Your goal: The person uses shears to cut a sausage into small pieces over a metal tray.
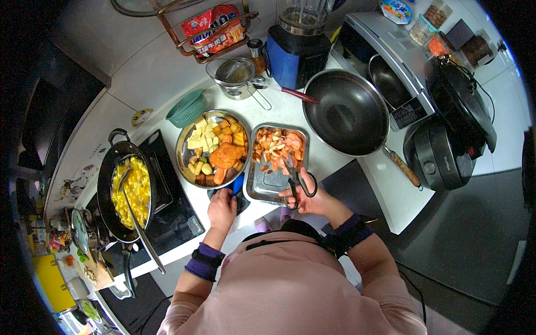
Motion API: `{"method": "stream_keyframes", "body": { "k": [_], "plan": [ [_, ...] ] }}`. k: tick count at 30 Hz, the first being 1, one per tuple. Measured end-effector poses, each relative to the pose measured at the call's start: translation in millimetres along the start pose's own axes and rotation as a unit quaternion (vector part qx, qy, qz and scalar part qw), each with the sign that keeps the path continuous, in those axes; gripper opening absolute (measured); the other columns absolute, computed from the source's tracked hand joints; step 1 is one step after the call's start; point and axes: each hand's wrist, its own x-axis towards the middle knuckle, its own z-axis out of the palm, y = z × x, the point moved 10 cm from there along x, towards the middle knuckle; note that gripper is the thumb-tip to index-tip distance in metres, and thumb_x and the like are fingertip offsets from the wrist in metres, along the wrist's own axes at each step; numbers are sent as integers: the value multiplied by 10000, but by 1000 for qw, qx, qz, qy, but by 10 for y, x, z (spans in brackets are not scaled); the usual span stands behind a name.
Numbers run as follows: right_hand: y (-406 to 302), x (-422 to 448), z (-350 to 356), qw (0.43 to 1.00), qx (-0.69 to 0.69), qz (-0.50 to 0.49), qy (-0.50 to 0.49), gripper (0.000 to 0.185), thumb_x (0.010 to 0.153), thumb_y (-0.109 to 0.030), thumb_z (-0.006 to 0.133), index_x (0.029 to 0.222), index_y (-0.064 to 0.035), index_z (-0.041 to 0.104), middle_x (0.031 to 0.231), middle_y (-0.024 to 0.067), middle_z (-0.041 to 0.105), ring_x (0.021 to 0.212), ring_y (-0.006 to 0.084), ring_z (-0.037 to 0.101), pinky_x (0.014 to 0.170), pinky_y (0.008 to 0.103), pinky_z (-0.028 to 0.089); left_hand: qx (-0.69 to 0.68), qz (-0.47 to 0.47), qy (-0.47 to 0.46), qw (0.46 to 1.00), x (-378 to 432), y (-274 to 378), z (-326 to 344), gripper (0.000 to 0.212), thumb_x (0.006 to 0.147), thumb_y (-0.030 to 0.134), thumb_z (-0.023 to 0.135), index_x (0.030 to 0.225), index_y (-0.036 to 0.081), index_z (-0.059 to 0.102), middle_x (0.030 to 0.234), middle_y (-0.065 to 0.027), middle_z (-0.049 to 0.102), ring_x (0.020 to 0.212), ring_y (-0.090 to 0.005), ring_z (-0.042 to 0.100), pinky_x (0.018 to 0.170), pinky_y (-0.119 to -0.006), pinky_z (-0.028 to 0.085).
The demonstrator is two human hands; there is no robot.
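Note:
My right hand grips black-handled kitchen scissors, its fingers at the handle loops. The blades reach into a rectangular metal tray and touch or lie just over chopped orange-pink pieces. At the counter's front edge, my left hand has curled fingers beside a blue-and-black object; whether it holds that object cannot be made out. Just beyond is a round steel plate bearing pale yellow chunks, orange cubes and a large orange-coated piece.
To the left, a wok of yellow food with a metal ladle sits on the cooktop. A large empty frying pan stands at right. Behind are a green basket, strainer and blender.

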Motion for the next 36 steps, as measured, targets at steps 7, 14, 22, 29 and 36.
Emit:
{"method": "stream_keyframes", "body": {
  "k": [7, 14, 22, 29, 36],
  "plan": [
    [-337, -46, -183, 998, -25, -54, 21, 989, 649, -825, 276, 1077, 39, 493, 632, -12, 478, 598, 84, 489, 435, 168, 350, -20, 20, -8, 1000, 44, 118, 122, 152, 769, 200, 573, 820, 59, 545, 783, -120, 581, 776, -311, 552, 661, -397, 447],
    [-287, 123, -169, 1000, -25, 0, -12, 989, 647, -818, 312, 1088, 53, 474, 667, -12, 479, 620, 84, 492, 448, 166, 380, -23, -37, -77, 996, 105, 47, 283, 190, 763, 236, 582, 825, 68, 518, 793, -126, 583, 771, -316, 555, 661, -406, 444],
    [-351, -40, -287, 994, -90, -8, 62, 1024, 616, -852, 271, 1096, 23, 501, 702, 19, 512, 570, 80, 479, 489, 178, 399, -33, -67, -80, 994, 92, -4, 319, 199, 755, 254, 592, 835, 90, 514, 778, -119, 587, 765, -308, 561, 650, -407, 444],
    [-627, 82, -249, 998, -30, -55, -15, 1055, 597, -836, 354, 1141, 61, 465, 704, 21, 528, 577, 91, 508, 476, 160, 419, -20, -52, -50, 997, 112, -26, 316, 224, 744, 273, 617, 841, 90, 531, 689, -92, 577, 695, -275, 573, 611, -380, 448],
    [-610, 165, -438, 984, 146, -72, -73, 776, 645, -656, 582, 995, 34, 522, 642, -39, 481, 520, 16, 451, 413, 132, 351, -15, -60, -55, 997, 144, 0, 306, 237, 741, 284, 624, 846, 88, 541, 682, -87, 587, 682, -262, 585, 607, -370, 454]
  ]
}}
